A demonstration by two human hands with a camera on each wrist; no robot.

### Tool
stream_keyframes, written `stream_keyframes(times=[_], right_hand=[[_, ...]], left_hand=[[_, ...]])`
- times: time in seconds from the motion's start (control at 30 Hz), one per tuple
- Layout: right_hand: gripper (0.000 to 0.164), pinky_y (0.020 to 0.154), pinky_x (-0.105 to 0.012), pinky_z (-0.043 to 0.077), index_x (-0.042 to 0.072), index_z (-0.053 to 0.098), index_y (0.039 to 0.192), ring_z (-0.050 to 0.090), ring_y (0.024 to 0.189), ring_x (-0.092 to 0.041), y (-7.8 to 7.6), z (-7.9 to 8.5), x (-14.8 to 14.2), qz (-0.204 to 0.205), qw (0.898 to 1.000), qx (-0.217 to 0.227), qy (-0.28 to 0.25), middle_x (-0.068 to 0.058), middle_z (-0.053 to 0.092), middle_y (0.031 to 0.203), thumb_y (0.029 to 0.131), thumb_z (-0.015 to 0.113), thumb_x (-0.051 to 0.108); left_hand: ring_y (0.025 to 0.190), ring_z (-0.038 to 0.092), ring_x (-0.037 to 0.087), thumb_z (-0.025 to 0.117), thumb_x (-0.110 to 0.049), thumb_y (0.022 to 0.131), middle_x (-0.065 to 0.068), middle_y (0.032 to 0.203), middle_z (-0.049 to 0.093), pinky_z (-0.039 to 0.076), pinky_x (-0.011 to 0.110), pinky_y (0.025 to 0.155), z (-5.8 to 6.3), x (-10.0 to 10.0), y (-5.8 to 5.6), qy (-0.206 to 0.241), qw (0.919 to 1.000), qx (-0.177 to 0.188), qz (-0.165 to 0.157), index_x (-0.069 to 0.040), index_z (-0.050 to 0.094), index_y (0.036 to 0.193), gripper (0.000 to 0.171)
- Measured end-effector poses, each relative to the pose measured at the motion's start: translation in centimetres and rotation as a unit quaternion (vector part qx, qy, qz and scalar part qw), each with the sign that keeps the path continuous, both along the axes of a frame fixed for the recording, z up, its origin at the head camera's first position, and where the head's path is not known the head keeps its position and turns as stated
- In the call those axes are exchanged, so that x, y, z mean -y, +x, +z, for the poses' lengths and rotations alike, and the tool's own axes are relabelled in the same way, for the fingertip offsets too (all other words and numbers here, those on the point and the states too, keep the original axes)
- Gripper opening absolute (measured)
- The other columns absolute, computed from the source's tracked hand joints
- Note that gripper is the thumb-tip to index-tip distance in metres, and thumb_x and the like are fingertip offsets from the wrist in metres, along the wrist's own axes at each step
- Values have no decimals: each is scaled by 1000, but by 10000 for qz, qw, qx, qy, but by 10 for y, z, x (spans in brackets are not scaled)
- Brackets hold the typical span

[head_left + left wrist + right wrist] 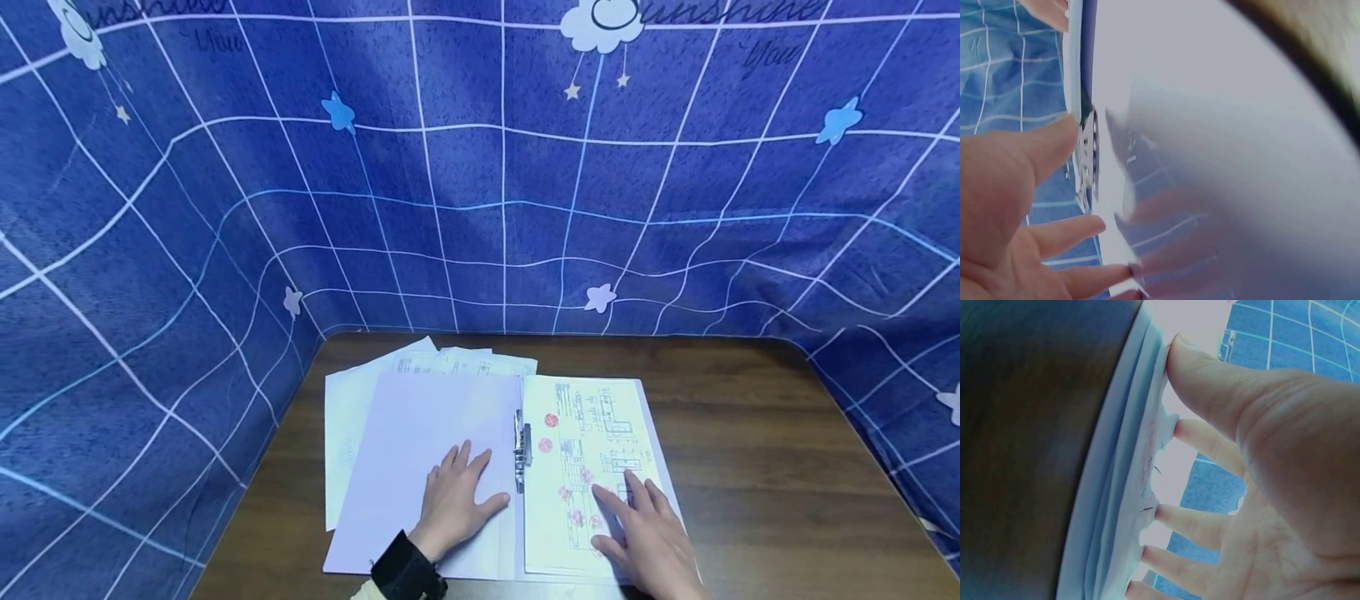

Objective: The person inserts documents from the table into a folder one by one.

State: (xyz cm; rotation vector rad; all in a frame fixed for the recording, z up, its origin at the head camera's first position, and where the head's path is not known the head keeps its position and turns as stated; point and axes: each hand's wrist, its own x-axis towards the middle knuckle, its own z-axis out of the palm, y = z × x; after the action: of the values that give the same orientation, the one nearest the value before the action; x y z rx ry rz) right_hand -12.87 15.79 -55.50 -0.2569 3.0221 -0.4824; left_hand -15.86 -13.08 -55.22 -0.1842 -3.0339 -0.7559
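Note:
An open white-lilac folder (pixel 442 417) lies on the wooden table, with a metal clip (pixel 519 450) along its spine. My left hand (pixel 456 500) rests with fingers spread on the inside of the folder's left cover; its thumb points toward the clip. On the right side lies a stack of printed drawing sheets (pixel 600 400) bearing several red round stamps. My right hand (pixel 651 533) touches the top sheet near its lower right with spread fingertips. In the right wrist view, the fingertips (pixel 1166 512) meet the paper, and the layered sheet edges show beside them.
More loose papers (pixel 360 392) stick out from under the folder's left cover, at its left and top. The wooden table (pixel 765 467) extends to the right. A blue gridded cloth (pixel 465 167) hangs behind and at both sides. A black band (pixel 405 571) circles the left wrist.

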Motion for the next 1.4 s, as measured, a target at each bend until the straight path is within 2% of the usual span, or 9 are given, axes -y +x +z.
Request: stream_keyframes(times=[0.17,0.3,0.43,0.53,0.7,0.9,1.1,1.23,1.4], right_hand=[[67,100,-77,36,24,65,139,35,137,-62,1,0,-1,-15,10000,-20,20,-29,44,153,80,84,49],[66,100,-77,36,25,65,140,35,137,-61,1,0,-1,-11,10000,-1,16,-29,43,153,81,83,49],[67,101,-77,35,25,64,141,34,138,-61,0,0,0,-80,9999,107,62,-29,42,154,81,83,51],[68,101,-77,35,25,64,141,33,139,-61,-1,0,1,-137,9996,214,88,-29,42,154,81,82,53],[69,100,-78,35,25,65,140,33,139,-61,-1,1,2,-160,9995,267,68,-28,42,154,80,82,53],[72,101,-78,35,25,65,141,32,139,-61,-1,2,2,-208,9991,354,76,-27,42,155,78,82,56],[71,101,-77,35,24,65,140,34,138,-61,-1,0,1,-173,9993,322,78,-28,43,154,78,83,54],[69,101,-77,35,24,66,139,34,138,-62,-1,-1,0,-140,9997,200,45,-29,43,153,79,83,52],[68,101,-77,35,23,65,139,35,138,-61,0,-1,-1,-112,9999,102,-26,-29,43,153,80,83,51]], left_hand=[[125,61,41,80,-31,89,22,131,67,48,59,100,4,11,-8,626,9941,-729,509,-3,71,127,48],[102,73,33,78,-19,91,17,110,76,56,50,91,10,27,-17,1299,9773,-1288,1067,-4,76,116,30],[82,76,25,75,-14,93,13,97,78,60,45,78,18,48,-27,1636,9617,-1468,1636,-6,78,110,20],[78,76,25,73,-14,94,10,93,78,59,46,75,22,65,-32,1655,9538,-1424,2062,-6,78,109,17],[84,75,34,69,-15,94,11,89,78,55,52,74,27,93,-35,1465,9416,-1347,2718,-7,78,107,18],[86,71,42,66,-14,95,15,92,78,50,52,62,30,124,-35,1105,9282,-1355,3286,-7,77,106,17],[87,68,49,63,-14,97,19,94,76,48,56,60,25,144,-32,827,9163,-1164,3741,-7,75,107,17],[87,66,54,62,-13,96,23,96,73,47,61,59,18,151,-31,687,9078,-1265,3940,-6,73,107,17],[92,59,61,64,-8,92,34,108,57,46,67,62,9,159,-32,429,9060,-1267,4016,-1,67,114,23]])
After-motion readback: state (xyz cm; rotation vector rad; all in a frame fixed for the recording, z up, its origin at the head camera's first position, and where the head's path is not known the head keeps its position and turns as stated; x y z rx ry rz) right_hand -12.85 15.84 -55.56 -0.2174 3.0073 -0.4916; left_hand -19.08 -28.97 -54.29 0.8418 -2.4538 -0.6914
